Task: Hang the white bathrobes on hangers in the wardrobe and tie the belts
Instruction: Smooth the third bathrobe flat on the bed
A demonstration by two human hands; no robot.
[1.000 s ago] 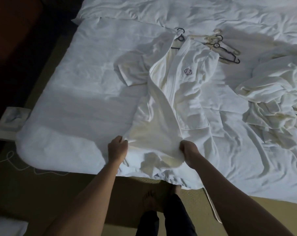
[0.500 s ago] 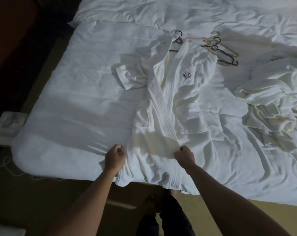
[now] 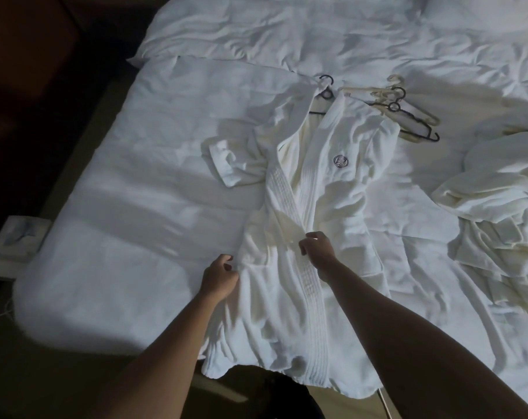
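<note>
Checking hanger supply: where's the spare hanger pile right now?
Head view, upper right of centre: the hanger pile lies on the bed, just right of the laid-out robe at its collar end, left of the crumpled robe.

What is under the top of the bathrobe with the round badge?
A black hanger pokes out at the collar of the bathrobe; its hook and part of one bar show. The rest is covered by cloth. Below the bathrobe lies the white bed.

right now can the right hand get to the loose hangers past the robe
Probably yes, with a stretch. The right hand is at the robe's waist, and the hangers lie uncovered on the bed beyond its shoulder; only flat cloth lies between.
</note>
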